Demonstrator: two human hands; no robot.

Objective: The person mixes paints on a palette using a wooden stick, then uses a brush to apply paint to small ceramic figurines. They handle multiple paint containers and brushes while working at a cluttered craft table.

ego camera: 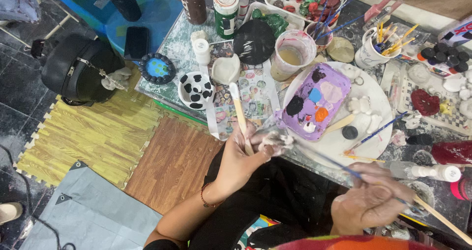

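Observation:
My left hand (pixel 243 154) grips a wooden stick (pixel 239 111) with a white tip and pinches a small whitish clay piece (pixel 277 141) just in front of the table edge. My right hand (pixel 371 198) holds a thin paintbrush (pixel 344 169) with a blue shaft and pale wooden end; its tip points toward the clay piece. Just beyond sits a purple paint palette (pixel 319 100) with black, blue, orange and white blobs, lying on a round white plate (pixel 381 107).
A cup of murky water (pixel 291 53), a mug of brushes (pixel 373 48), paint bottles (pixel 225 12), a black-spotted white bowl (pixel 195 89) and a black disc (pixel 253 41) crowd the table. A black bag (pixel 78 68) and foam mats (pixel 98 132) lie on the floor at left.

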